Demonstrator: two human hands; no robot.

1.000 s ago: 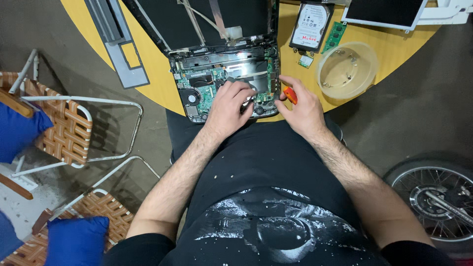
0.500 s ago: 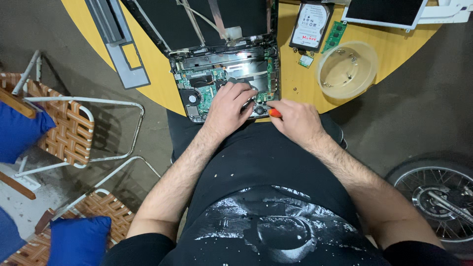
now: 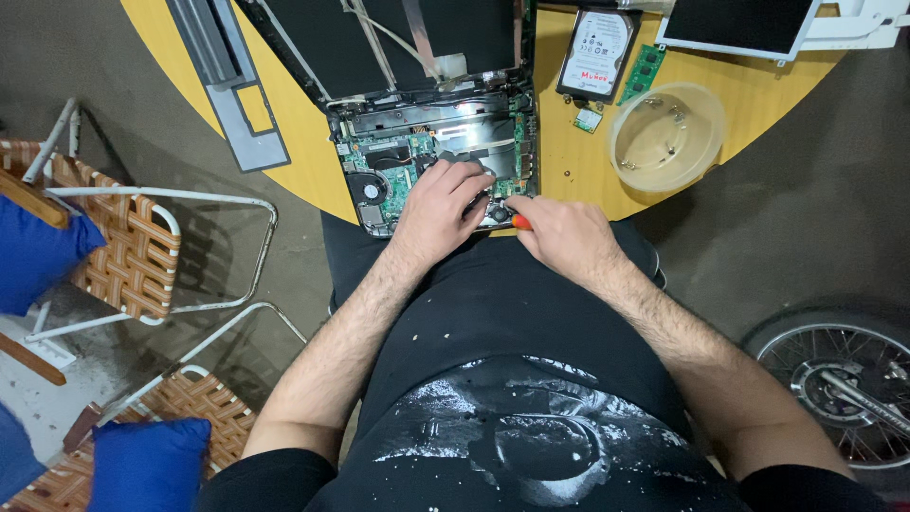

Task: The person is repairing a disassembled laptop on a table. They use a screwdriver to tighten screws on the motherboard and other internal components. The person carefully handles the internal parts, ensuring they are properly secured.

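An opened laptop with its green circuit board exposed lies at the near edge of a round yellow table. My left hand rests flat on the board's lower right part, fingers spread. Just right of it, my right hand is closed around a screwdriver with an orange-red handle, whose tip points at the laptop's near right corner. The screwdriver's shaft is mostly hidden by my fingers.
A pale plastic bowl holding small screws sits to the right on the table, with a hard drive, a memory stick and a screen panel beyond. Grey trim parts lie left. Woven chairs with blue cushions stand left; a spoked wheel right.
My right hand has slid left along the table edge toward the laptop's near right corner, bringing the screwdriver with it. My left hand has stayed on the board.
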